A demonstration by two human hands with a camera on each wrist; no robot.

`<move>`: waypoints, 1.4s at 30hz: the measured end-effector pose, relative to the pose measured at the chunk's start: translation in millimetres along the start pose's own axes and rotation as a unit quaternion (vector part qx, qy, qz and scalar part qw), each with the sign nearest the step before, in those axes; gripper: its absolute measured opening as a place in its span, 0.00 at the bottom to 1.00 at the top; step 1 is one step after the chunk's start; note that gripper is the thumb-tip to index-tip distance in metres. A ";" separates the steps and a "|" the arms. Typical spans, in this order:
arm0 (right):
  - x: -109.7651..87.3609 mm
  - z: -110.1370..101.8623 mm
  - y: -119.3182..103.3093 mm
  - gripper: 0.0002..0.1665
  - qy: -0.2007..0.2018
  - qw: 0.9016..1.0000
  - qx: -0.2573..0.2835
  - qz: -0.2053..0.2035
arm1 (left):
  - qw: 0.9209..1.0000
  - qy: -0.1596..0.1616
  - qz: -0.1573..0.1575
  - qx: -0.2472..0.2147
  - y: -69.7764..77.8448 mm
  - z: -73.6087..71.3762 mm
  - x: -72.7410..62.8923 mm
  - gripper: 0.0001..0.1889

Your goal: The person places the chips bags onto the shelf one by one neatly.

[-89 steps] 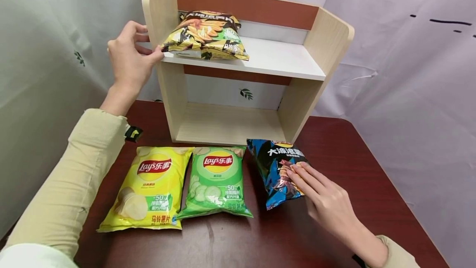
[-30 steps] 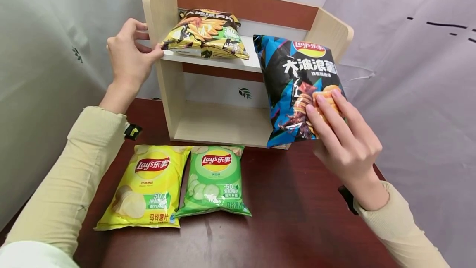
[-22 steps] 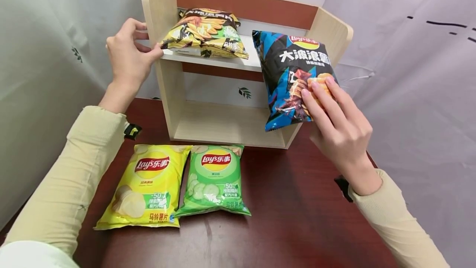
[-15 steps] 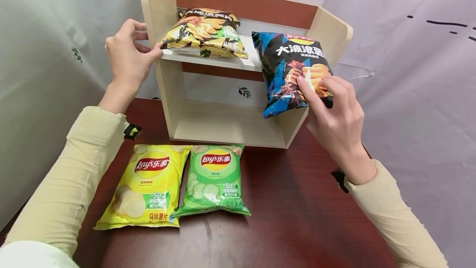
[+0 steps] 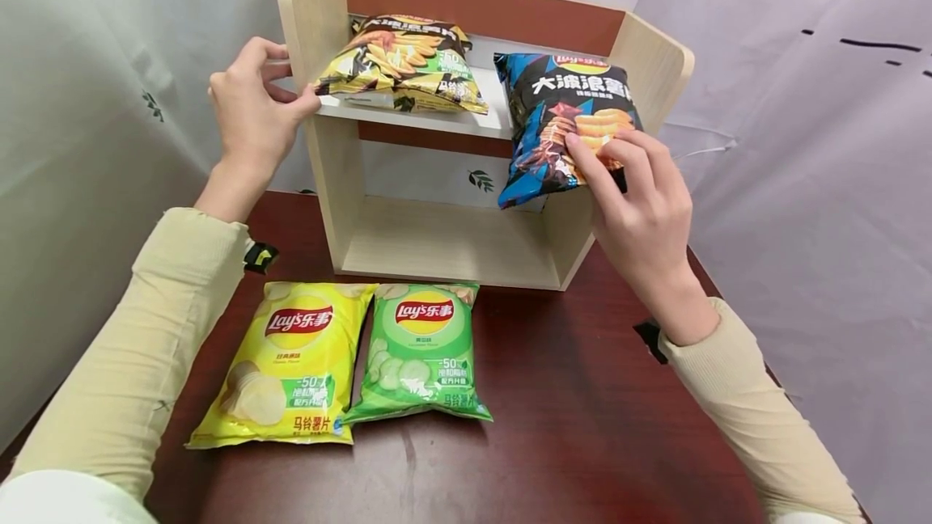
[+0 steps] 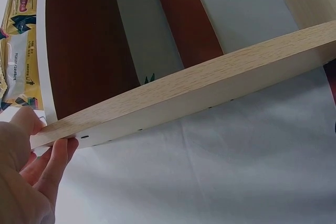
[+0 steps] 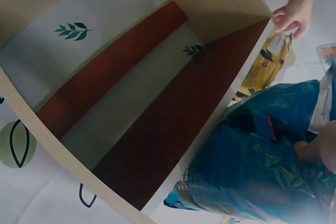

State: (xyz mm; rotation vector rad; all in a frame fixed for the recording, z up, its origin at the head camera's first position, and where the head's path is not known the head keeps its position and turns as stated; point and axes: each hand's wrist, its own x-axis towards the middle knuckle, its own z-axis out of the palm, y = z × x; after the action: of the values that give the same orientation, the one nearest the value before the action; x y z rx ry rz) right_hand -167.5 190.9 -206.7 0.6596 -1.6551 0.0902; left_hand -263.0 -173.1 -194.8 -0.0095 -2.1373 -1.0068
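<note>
blue-and-black chip bag (image 5: 564, 116) held at the right end of the upper shelf (image 5: 495, 107)

the bag is in the grasp of the right hand (image 5: 644, 200), with fingers on its printed front and, in the right wrist view, a digit against its back. it is tilted, its top end over the white board and its bottom end jutting out past the front edge; whether the board bears any of its weight, i cannot tell.

to its left, a gold-and-black bag (image 5: 400, 71) lies on the same board, a small gap between the two. beside that one, the left hand (image 5: 255, 103) grips the front edge of the left side panel (image 5: 328, 200), thumb on the inner side and fingers on the outer, the thumb tip just by the bag's corner.

below, in front of the shelf unit, a yellow bag (image 5: 284, 362) and a green bag (image 5: 422, 354) lie face up side by side on the dark red counter (image 5: 582, 403), their lower corners meeting. pale cloth (image 5: 779, 160) with leaf prints hangs behind and around.
</note>
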 end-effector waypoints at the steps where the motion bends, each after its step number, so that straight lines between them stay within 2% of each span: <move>1: 0.6 0.4 0.2 0.22 -0.005 1.000 -0.002 0.001 | 1.000 0.000 0.000 0.000 0.1 0.0 0.1 0.18; 6: 2.2 -0.7 1.1 0.21 -0.030 1.000 -0.001 0.002 | 1.000 -0.005 -0.002 0.000 0.6 -0.1 0.8 0.18; 13: 6.5 -0.5 3.2 0.19 -0.031 0.999 -0.003 0.005 | 1.000 -0.004 -0.005 -0.001 1.1 -0.9 2.0 0.18; 19: 10.2 2.1 5.5 0.19 -0.055 0.998 -0.013 0.011 | 1.000 -0.007 -0.010 0.002 0.1 -1.4 2.3 0.18; 27: 13.4 14.9 11.0 0.20 -0.086 0.996 -0.008 0.016 | 1.000 -0.012 -0.013 0.005 -0.9 -0.9 2.1 0.19; 34: 10.6 30.0 16.8 0.17 -0.090 0.995 0.006 0.050 | 1.000 -0.012 -0.010 0.005 -1.1 -0.7 1.9 0.19; 42: 9.8 37.1 19.7 0.18 -0.096 0.993 -0.003 0.069 | 1.000 -0.013 -0.009 0.005 0.0 -0.7 1.6 0.19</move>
State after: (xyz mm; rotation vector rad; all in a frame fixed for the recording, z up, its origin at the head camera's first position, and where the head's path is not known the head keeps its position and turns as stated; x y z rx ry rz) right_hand -209.9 188.2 -199.3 0.5627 -1.8857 0.1237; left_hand -263.7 -174.0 -193.5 0.0019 -2.1701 -1.0117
